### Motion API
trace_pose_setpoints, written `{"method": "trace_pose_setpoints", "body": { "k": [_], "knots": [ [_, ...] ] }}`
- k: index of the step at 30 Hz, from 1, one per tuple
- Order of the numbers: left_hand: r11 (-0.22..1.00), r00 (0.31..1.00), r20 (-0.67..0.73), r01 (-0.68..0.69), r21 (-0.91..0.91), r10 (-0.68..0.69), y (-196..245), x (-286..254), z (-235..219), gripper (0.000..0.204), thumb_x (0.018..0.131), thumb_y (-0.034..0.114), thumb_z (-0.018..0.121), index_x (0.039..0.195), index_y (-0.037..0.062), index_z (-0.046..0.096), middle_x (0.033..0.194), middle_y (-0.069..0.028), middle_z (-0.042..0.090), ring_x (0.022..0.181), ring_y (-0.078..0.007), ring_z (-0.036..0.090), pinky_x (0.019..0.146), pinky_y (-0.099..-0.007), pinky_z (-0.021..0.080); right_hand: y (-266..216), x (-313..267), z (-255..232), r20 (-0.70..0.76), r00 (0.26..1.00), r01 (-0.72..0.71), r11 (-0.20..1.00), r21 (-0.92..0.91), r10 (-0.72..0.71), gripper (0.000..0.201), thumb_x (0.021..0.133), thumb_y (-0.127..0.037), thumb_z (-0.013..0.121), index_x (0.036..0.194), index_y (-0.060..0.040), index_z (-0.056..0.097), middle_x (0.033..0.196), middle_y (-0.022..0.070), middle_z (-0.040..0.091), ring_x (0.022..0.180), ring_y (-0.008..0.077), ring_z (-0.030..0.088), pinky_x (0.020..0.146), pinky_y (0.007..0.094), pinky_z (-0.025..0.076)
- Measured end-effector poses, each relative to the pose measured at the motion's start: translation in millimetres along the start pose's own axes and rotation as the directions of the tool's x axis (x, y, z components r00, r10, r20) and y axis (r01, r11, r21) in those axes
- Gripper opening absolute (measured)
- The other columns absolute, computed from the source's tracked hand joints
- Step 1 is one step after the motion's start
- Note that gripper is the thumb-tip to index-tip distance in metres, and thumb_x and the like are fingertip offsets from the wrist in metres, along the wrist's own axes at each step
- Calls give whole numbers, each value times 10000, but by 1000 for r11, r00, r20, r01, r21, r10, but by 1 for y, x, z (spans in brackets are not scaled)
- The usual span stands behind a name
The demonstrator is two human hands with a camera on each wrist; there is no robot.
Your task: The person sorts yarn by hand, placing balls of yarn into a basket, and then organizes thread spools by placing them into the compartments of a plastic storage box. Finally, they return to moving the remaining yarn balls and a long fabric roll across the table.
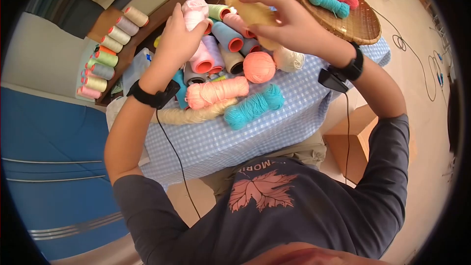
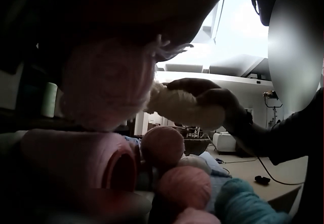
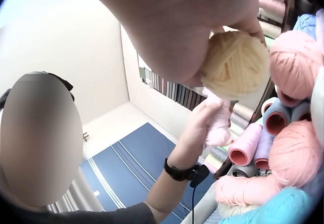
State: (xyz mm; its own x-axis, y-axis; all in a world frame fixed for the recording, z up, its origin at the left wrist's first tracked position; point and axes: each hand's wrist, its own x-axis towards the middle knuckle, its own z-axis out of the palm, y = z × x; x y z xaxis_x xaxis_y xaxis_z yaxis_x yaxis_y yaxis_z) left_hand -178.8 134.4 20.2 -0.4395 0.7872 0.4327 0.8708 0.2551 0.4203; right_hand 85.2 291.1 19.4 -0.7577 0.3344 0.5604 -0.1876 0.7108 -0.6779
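My left hand (image 1: 177,41) grips a pale pink yarn skein (image 1: 194,13) above the heap, thumb on one side and fingers on the other. Loose strands stick out of this pink skein (image 2: 109,85) in the left wrist view. Level with it, my right hand (image 1: 299,22) holds a pale yellow yarn skein (image 1: 256,13) with curled fingers; the rounded end of the yellow skein (image 3: 235,66) faces the right wrist camera. Beneath the hands lie cones, including a blue cone (image 1: 226,35), and a coral ball (image 1: 259,67). The two held skeins are apart.
Nearer the body on the checked cloth (image 1: 196,140) lie a peach skein (image 1: 218,92), a cream skein (image 1: 171,116) and a turquoise skein (image 1: 253,107). A wicker basket (image 1: 365,32) at the back right holds turquoise and red skeins. Several cones stand at the left, near a clear box (image 1: 138,66).
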Motion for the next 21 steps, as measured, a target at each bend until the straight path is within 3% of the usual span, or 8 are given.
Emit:
{"method": "trace_pose_setpoints", "body": {
  "k": [3,5,8,11,14,15,17,21],
  "knots": [
    [990,982,145,130,-59,-120,12,-1,-12,1022,928,486,781,1651,-90,346,1534,-397,518,1453,-498,535,1191,-488,472,10,10,16,155,988,33,998,-62,-22,573,967,-175,798,1493,-15,637,1684,165,446,1393,289,622,1112,407,554],
    [995,994,82,81,-51,-76,22,-7,-14,906,932,458,787,1607,-42,451,1506,-374,549,1417,-488,564,1173,-491,481,9,12,18,232,971,-48,999,-8,48,606,969,-204,789,1513,2,619,1671,214,465,1405,321,612,1101,413,552],
    [996,991,120,-52,-67,60,30,-20,-17,592,937,388,799,1400,41,673,1343,-251,671,1269,-366,666,1052,-442,551,11,8,14,304,950,124,975,-183,-64,569,958,-169,766,1471,38,636,1596,260,538,1406,406,597,1159,437,508],
    [989,966,256,52,-136,-15,41,-33,-19,573,934,388,802,1362,25,690,1284,-212,692,1167,-323,695,970,-409,580,2,2,0,315,948,108,969,-221,-34,531,957,-152,761,1441,38,652,1580,240,563,1403,375,609,1175,434,495],
    [992,972,219,-56,-116,81,50,-45,-18,500,930,322,815,1322,29,711,1261,-177,689,1101,-306,696,909,-398,586,23,0,-19,185,972,176,967,-183,-142,485,969,-135,748,1418,27,664,1547,210,599,1415,328,606,1178,432,495],
    [988,975,182,-104,-118,125,53,-49,-16,475,928,296,819,1310,33,717,1256,-169,688,1103,-306,693,913,-401,583,39,4,-27,87,971,231,964,-131,-221,380,970,-158,733,1308,15,710,1413,195,674,1246,358,681,1069,423,559],
    [986,978,170,-99,-131,120,59,-55,-16,450,921,262,827,1291,28,719,1253,-157,686,1103,-310,690,938,-410,575,75,8,-52,-46,998,42,997,-61,-45,365,950,-239,789,1214,12,761,1281,195,731,1150,351,713,1013,424,574],
    [966,979,78,-173,-191,191,67,-58,-18,385,934,225,809,1255,30,725,1240,-146,683,1108,-305,680,974,-405,553,154,25,-148,-53,969,-198,634,-747,241,354,940,-290,829,1197,-58,757,1193,179,744,1045,293,730,920,412,575]
  ]
}}
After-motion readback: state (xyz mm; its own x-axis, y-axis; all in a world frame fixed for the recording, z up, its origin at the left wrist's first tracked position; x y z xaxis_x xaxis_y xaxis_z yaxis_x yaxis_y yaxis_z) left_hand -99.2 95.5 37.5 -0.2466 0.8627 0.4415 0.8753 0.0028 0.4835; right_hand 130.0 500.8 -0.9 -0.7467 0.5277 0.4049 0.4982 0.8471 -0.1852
